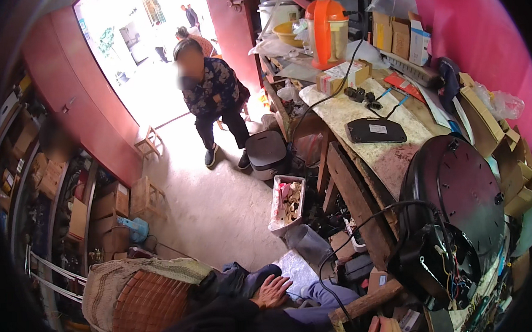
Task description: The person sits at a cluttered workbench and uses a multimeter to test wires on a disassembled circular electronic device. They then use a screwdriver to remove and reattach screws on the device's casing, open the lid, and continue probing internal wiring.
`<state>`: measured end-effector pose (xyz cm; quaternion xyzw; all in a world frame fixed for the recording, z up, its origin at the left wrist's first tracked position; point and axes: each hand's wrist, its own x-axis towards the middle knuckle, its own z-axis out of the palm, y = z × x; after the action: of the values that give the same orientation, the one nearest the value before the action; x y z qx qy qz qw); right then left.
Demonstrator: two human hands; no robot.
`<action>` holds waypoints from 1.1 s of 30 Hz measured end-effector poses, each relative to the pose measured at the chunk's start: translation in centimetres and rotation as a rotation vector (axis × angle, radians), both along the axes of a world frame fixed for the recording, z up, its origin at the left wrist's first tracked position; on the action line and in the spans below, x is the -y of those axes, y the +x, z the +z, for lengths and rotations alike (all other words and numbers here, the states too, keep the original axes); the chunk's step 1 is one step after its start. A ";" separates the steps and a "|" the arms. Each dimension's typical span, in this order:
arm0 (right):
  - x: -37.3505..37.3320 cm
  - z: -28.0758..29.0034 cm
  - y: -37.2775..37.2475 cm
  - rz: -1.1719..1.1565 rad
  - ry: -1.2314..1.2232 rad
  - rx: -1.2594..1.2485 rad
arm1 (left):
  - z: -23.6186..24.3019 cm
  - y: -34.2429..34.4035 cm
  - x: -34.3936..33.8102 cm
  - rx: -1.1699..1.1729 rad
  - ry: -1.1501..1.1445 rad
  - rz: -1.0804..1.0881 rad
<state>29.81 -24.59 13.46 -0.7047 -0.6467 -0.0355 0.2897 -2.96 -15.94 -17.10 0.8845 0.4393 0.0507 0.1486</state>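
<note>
My left hand (272,292) lies on my leg near the knee, fingers apart, with nothing in it. At the lower edge, my right hand (384,328) is partly cut off. Its thumb and fingers are bent close together at an open wooden drawer (367,304); anything between them is hidden. Just above it on the bench stands a large round black appliance (456,175), tilted up. Its lower black housing (439,265) is open, showing coloured wires. A black cable (375,211) curves from it down toward the drawer.
On the cluttered workbench (328,101) lie a flat black panel (376,130), cardboard boxes and an orange appliance (328,33). A white bin (287,203) and a grey bucket (308,244) stand on the floor. A seated person (215,97) faces me. A woven-seat chair (153,301) is at left.
</note>
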 end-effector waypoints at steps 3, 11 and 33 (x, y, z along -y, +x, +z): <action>0.3 0.4 0.2 -0.024 0.024 0.012 | -0.1 0.1 0.2 -0.010 0.063 -0.011; 1.0 -1.2 -0.6 -0.124 0.077 -0.014 | -3.0 1.0 -1.6 0.151 0.159 -0.045; 4.7 9.8 9.5 -0.795 0.172 0.338 | 27.7 15.5 -26.6 1.388 0.126 0.012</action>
<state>39.32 -29.34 23.24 -0.8564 -0.3584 -0.3124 0.2014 12.58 10.64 10.58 0.6522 0.2438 0.6306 0.3430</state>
